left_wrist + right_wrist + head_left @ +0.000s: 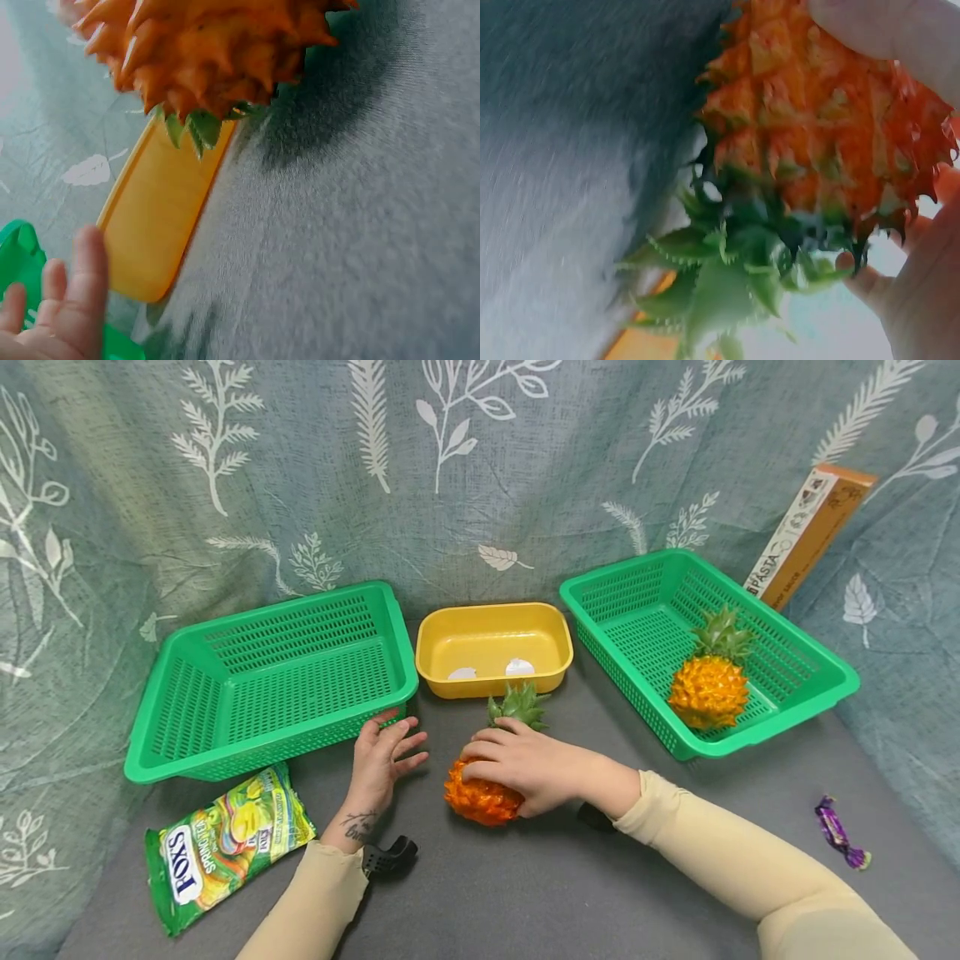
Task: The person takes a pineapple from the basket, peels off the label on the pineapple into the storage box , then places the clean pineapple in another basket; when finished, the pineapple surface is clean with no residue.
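Note:
My right hand (536,768) grips an orange pineapple (483,797) from above, its fingers curled over the spiky side, with the green crown pointing toward the yellow tub. In the right wrist view, thumb and fingers lie around the same pineapple (802,112), crown downward in the picture. To the left, my left hand (378,760) is raised with fingers spread and holds nothing. It is nearest the front right corner of the left green basket (285,727). The left wrist view has the pineapple (202,52) apart from that hand's fingers (88,285).
Behind the pineapple stands a yellow tub (495,689) with two white patches inside. A second pineapple (708,693) lies in the right green basket (780,743). A pasta box (810,539) leans behind it. A green Fox's packet (228,843) and a purple-wrapped candy (842,833) lie on the grey table (540,893).

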{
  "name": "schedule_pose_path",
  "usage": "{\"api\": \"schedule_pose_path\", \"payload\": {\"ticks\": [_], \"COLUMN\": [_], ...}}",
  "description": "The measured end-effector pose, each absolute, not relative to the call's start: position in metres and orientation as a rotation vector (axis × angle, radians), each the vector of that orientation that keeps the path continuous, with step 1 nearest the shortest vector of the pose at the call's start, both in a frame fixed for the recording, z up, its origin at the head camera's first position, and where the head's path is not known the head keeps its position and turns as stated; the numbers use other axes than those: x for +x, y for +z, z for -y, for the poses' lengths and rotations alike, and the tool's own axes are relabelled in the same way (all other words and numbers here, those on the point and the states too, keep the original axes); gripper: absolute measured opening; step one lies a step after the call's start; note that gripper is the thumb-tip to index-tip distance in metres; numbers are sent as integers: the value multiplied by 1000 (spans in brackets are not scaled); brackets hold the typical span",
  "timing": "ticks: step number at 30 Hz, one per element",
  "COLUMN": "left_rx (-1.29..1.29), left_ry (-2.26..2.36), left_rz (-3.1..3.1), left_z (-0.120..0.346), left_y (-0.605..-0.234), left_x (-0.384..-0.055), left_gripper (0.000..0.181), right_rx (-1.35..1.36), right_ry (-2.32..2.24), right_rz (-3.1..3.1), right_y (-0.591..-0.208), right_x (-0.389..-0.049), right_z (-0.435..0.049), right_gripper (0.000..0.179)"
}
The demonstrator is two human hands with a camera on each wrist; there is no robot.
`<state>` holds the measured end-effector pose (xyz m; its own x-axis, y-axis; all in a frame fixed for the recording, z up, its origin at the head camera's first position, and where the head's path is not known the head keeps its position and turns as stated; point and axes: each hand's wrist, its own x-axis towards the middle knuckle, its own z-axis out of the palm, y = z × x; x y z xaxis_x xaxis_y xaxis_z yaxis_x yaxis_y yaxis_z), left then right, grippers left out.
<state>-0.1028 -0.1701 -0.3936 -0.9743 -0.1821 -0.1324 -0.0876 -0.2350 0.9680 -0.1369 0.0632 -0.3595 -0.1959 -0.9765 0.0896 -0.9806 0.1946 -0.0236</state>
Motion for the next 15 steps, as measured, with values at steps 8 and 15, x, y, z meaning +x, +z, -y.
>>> {"api": "schedule_pose_path", "payload": {"ticks": [8, 15], "left_rx": [391, 494], "left_ry": [-2304, -2239], "left_rz": [1480, 1292], "left_z": [183, 192], "left_y": [-393, -392], "left_x": [-97, -100], "left_gripper": [27, 19], "right_rx": [1986, 2006], "right_ry": [123, 92], "right_rz": [2333, 2293], "right_y": [-357, -359], "right_x": [-139, -135], "right_z": [-77, -84], "right_gripper": [68, 62]}}
